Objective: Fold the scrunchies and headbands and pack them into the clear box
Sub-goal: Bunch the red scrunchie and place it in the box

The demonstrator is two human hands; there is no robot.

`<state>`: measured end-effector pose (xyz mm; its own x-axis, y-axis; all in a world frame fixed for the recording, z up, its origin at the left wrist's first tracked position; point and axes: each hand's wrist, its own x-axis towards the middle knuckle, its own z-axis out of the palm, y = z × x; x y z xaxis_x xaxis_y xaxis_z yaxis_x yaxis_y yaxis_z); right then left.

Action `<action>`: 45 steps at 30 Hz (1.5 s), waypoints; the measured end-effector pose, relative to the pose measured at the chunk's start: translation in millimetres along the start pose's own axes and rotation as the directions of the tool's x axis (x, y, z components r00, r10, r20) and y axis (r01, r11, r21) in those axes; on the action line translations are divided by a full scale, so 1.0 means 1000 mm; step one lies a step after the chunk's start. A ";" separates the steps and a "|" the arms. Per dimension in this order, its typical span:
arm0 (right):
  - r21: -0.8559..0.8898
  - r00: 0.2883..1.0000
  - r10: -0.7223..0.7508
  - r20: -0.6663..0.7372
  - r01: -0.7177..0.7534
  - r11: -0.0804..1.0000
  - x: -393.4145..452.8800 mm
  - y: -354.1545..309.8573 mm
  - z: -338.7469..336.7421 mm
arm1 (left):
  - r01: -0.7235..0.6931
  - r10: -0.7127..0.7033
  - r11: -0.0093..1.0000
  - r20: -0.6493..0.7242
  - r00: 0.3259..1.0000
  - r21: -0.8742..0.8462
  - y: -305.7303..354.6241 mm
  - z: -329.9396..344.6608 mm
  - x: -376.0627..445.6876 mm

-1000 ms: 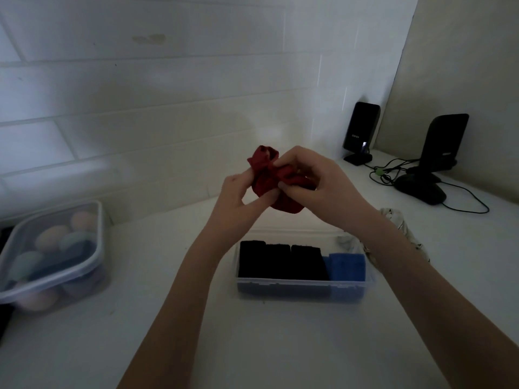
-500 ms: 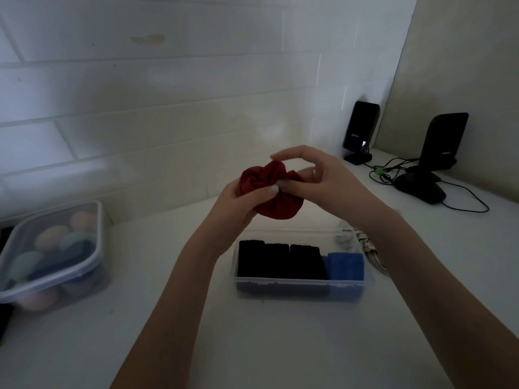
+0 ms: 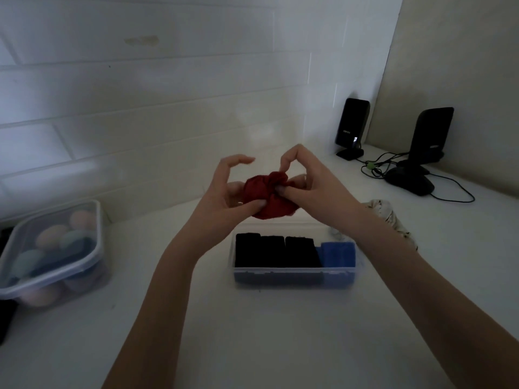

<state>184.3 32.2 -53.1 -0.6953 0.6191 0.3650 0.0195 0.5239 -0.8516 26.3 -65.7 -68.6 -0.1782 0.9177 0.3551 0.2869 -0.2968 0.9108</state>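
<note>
Seemingly from the head view, the left hand (image 3: 222, 192) and right hand (image 3: 311, 181) both pinch the red scrunchie (image 3: 265, 196) above the clear box (image 3: 293, 277) on the bench (image 3: 252, 332), where a loose pinch could let its springy fold reopen.

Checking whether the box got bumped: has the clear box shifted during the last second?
No. The clear box sits at the same spot relative to the lidded container on the left.
</note>
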 end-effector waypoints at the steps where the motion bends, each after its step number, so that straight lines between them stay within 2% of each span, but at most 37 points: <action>1: -0.031 1.000 0.008 0.030 -0.007 0.999 -0.004 0.001 0.000 | -0.024 0.023 0.996 0.017 1.000 0.081 0.000 0.000 -0.005; 4: -0.251 0.992 0.059 0.112 -0.029 0.968 -0.016 0.002 0.005 | -0.058 0.026 0.923 0.087 0.996 0.381 -0.004 -0.002 -0.019; 9: -0.462 0.971 0.135 0.195 -0.030 0.886 -0.030 -0.001 0.018 | -0.021 -0.052 0.790 0.100 0.994 0.613 -0.006 -0.004 -0.032; 14: -0.658 0.966 0.091 0.243 0.095 0.747 -0.029 0.008 0.028 | -0.010 -0.139 0.515 0.094 0.986 0.857 -0.005 -0.003 -0.027; 16: -0.713 0.963 0.097 0.251 0.116 0.691 -0.029 0.011 0.029 | -0.004 -0.185 0.431 0.092 0.978 0.902 -0.005 -0.001 -0.025; 23: -0.835 0.921 0.219 0.321 0.166 0.524 -0.028 0.005 0.022 | -0.010 -0.377 0.304 0.130 0.917 0.953 0.000 0.003 -0.021; 28: -0.886 0.930 0.177 0.323 0.232 0.401 -0.024 0.003 0.032 | -0.051 -0.381 0.204 0.128 0.916 0.978 0.005 0.007 -0.017; 32: -0.902 0.925 0.177 0.335 0.260 0.345 -0.021 0.004 0.038 | -0.033 -0.399 0.200 0.112 0.910 0.979 0.004 0.009 -0.017; 37: -0.880 0.935 0.154 0.319 0.232 0.415 -0.023 0.003 0.035 | -0.042 -0.453 0.194 0.127 0.883 0.980 0.001 0.014 -0.008; 40: -0.890 0.927 0.166 0.336 0.256 0.376 -0.023 0.004 0.036 | -0.033 -0.482 0.204 0.130 0.867 0.978 -0.001 0.017 -0.004; 45: -0.896 0.928 0.182 0.326 0.241 0.373 -0.023 0.004 0.038 | -0.008 -0.511 0.214 0.119 0.851 0.977 -0.001 0.017 -0.003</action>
<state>173.5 -1.9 -79.2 -0.8756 0.4792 0.0610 0.4830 0.8690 0.1073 42.8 -63.5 -74.2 -0.1859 0.9645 -0.1878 0.9823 0.1867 -0.0133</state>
